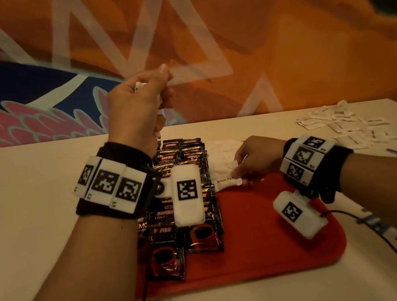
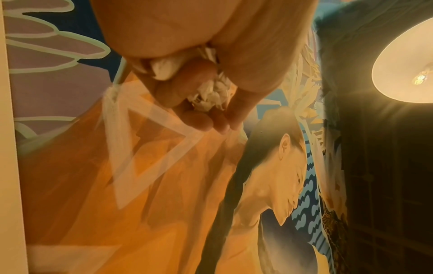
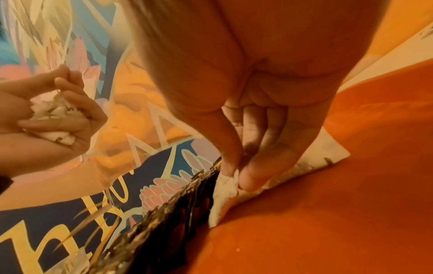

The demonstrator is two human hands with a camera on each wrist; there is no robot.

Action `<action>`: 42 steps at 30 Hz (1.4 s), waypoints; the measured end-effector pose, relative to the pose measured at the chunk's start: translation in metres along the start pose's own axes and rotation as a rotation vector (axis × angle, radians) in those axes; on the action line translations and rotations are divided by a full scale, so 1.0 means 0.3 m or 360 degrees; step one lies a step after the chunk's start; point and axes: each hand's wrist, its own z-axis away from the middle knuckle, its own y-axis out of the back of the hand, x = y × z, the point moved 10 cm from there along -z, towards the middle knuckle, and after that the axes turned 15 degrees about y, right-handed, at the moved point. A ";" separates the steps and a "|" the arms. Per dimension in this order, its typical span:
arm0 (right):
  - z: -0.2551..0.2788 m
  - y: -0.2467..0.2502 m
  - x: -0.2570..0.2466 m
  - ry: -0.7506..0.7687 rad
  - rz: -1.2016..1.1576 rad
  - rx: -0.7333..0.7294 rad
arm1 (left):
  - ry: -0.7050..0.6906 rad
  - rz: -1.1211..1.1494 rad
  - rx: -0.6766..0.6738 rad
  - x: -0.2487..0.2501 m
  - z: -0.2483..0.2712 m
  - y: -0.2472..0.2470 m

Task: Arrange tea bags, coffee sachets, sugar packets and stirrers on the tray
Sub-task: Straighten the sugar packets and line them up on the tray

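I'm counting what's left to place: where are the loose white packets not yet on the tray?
In the head view, the loose white packets lie scattered on the table's far right, beyond the red tray and the right hand.

My left hand [image 1: 139,107] is raised above the table, fingers curled tight around a bunch of white packets [image 2: 208,92]. My right hand [image 1: 257,158] is low on the tray, thumb and fingertips [image 3: 250,178] pinching one white packet [image 3: 225,192]. Both wrists wear marker bands.
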 end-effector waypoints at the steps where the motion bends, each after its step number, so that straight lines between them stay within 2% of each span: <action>1: -0.005 0.001 0.000 -0.0008 0.0050 -0.0002 | 0.0004 0.0000 -0.0006 -0.001 0.000 -0.002; 10: -0.028 0.005 -0.017 -0.0029 0.0720 -0.0028 | 0.0011 -0.0029 -0.0031 0.002 0.008 -0.013; 15: -0.032 0.044 -0.079 0.0155 0.0757 0.0132 | 0.0024 -0.0010 -0.0028 -0.001 0.004 -0.007; 18: -0.034 0.013 -0.113 0.0309 0.0739 0.0050 | 0.0031 -0.0003 -0.0035 -0.003 0.004 -0.008; 21: -0.035 -0.029 -0.119 0.0360 0.0748 -0.0076 | 0.0044 -0.0006 -0.0051 -0.008 0.005 -0.016; 26: -0.042 0.004 -0.132 0.0415 0.0665 -0.0024 | 0.0161 0.0070 -0.0261 -0.034 -0.002 -0.061; 30: -0.014 0.123 -0.221 0.0606 0.0396 0.0330 | 0.0196 0.0058 -0.0340 -0.049 0.002 -0.096; 35: 0.089 0.258 -0.349 0.0959 -0.0330 0.0896 | 0.0196 -0.0072 -0.0298 -0.055 0.018 -0.119; 38: 0.121 0.269 -0.381 0.1065 -0.0638 0.1012 | 0.0147 -0.0204 -0.0172 -0.046 0.029 -0.116; 42: 0.109 0.239 -0.411 0.1092 -0.0641 0.0934 | 0.0086 -0.0331 -0.0159 -0.041 0.037 -0.134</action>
